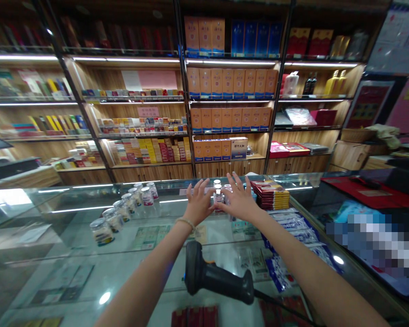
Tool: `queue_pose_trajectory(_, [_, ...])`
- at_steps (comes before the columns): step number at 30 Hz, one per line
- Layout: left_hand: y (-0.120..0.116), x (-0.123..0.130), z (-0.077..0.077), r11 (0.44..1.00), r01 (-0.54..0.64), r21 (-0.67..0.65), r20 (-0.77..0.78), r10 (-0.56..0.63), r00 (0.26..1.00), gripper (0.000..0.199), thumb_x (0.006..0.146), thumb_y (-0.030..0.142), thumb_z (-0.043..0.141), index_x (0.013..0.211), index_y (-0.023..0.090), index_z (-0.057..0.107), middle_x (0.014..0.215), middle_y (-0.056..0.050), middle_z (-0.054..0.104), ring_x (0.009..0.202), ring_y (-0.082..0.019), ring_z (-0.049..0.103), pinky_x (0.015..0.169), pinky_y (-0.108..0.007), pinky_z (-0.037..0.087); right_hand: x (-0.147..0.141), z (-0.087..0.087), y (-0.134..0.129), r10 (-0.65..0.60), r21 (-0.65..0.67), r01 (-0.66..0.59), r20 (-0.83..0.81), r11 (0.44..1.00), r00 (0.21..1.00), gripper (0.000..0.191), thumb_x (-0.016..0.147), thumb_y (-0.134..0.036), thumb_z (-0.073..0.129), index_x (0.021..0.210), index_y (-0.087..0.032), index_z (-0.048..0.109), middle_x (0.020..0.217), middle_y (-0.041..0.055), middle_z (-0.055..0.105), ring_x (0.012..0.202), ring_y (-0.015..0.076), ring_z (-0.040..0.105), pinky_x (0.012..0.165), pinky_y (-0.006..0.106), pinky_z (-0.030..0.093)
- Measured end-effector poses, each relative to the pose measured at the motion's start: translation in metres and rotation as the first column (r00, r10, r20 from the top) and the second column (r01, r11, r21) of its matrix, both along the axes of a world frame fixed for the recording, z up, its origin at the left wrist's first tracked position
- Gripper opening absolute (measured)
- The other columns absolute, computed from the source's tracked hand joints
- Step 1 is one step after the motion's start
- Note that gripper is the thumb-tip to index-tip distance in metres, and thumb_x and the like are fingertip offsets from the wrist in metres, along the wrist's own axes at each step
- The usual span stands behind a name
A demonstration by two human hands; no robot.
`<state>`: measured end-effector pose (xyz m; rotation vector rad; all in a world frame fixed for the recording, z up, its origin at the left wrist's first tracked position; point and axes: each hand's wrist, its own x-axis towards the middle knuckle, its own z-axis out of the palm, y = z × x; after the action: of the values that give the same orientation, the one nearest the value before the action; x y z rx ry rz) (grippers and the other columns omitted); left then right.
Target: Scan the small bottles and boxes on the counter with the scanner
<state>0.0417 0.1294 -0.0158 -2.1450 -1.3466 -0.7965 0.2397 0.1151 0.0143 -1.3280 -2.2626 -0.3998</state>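
Note:
My left hand (200, 202) and my right hand (238, 200) reach over the far part of the glass counter (122, 259), fingers spread and thumbs close together. Between and just behind them stand small white-capped jars (218, 196), partly hidden by my fingers; whether I touch them is unclear. A black barcode scanner (221, 277) lies on the glass between my forearms. To the left runs a slanting row of several lidded jars (122, 210). A stack of red and yellow packs (272, 194) sits right of my right hand, with blue and white packets (296, 229) nearer me, beside my right forearm.
Shelves with orange boxes (227, 81) and small coloured packs (139, 125) stand behind the counter. At the right are a red mat (368, 193) and a pixelated area. The scanner's cable runs toward the lower right. Flat packs show beneath the glass.

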Motion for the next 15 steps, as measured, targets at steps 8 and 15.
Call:
queue_pose_trajectory(8, [0.0036,-0.0008,-0.0003,1.000,-0.010,-0.002,0.003,0.010,1.000,0.045,0.077,0.034,0.073,0.120,0.031,0.062,0.155,-0.011,0.043,0.145,-0.033,0.035,0.119,-0.059,0.010,0.0025,0.0006,0.0027,-0.020,-0.065,0.018,-0.032,0.998,0.999,0.062,0.100,-0.066,0.021,0.130,-0.034,0.065,0.167,0.0057,0.020,0.154,0.0311,0.009,0.119,0.065,0.001])
queue_pose_trajectory(15, [0.0056,-0.0012,-0.0003,1.000,-0.010,-0.015,0.011,0.010,1.000,0.050,0.074,0.029,0.075,0.122,0.032,0.062,0.155,-0.011,0.042,0.145,-0.033,0.034,0.119,-0.060,0.011,0.0060,0.0011,0.0058,-0.033,-0.131,0.025,-0.064,0.991,0.997,0.063,0.102,-0.062,0.013,0.131,-0.038,0.063,0.168,0.0037,0.019,0.155,0.0299,0.007,0.119,0.065,0.001])
